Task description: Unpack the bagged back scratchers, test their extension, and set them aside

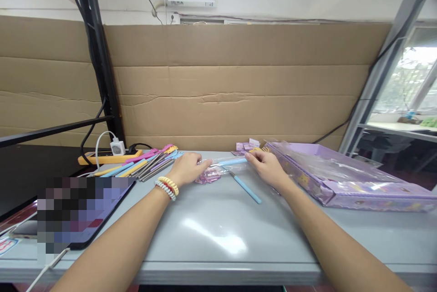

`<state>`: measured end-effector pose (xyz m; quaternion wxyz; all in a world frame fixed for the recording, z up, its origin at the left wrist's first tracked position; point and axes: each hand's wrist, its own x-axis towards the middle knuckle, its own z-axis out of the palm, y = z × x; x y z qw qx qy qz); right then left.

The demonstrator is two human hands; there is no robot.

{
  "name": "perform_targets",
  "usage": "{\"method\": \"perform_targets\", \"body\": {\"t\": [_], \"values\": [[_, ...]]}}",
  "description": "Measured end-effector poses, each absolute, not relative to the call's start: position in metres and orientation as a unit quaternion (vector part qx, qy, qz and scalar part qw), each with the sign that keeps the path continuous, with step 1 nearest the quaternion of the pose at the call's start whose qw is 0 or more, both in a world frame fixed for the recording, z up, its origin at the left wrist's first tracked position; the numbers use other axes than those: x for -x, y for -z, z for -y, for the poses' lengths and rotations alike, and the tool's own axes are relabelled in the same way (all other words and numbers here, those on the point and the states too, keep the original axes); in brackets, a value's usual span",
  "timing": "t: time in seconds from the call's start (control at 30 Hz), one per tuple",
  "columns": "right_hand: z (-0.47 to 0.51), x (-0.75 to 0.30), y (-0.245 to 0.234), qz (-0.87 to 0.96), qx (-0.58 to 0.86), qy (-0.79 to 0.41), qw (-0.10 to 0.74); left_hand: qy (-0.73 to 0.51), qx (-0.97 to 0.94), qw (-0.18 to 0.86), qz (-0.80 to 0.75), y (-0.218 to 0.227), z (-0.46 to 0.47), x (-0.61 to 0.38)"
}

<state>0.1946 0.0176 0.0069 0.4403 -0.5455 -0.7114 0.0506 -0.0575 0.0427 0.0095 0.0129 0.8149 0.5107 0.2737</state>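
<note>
My left hand [190, 168], with beaded bracelets at the wrist, pinches one end of a clear plastic sleeve [213, 164]. A light-blue handle [232, 161], apparently of a back scratcher, lies along the sleeve; whether it is fully inside I cannot tell. My right hand [266, 169] grips that handle's right end between thumb and fingers. On the table just below, a second blue-handled back scratcher [247, 187] with a metal shaft lies slanted. Small pink printed cards [209, 177] sit under the sleeve beside my left hand.
Several coloured back scratchers with metal rods [153, 164] are piled at left, near a yellow device [109, 157] and white charger [118, 147]. A tablet [99, 210] lies front left. A purple box [358, 192] with plastic stands right. More cards [244, 147] lie behind; cardboard [239, 82] backs the table.
</note>
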Motion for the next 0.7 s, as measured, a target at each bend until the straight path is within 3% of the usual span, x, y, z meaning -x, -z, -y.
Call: {"method": "perform_targets", "body": {"t": [0.7], "values": [[-0.0195, -0.1959, -0.0048, 0.709, 0.551, -0.085, 0.431, -0.265, -0.823, 0.041, -0.501, -0.0137, -0.0368, 0.0564]]}}
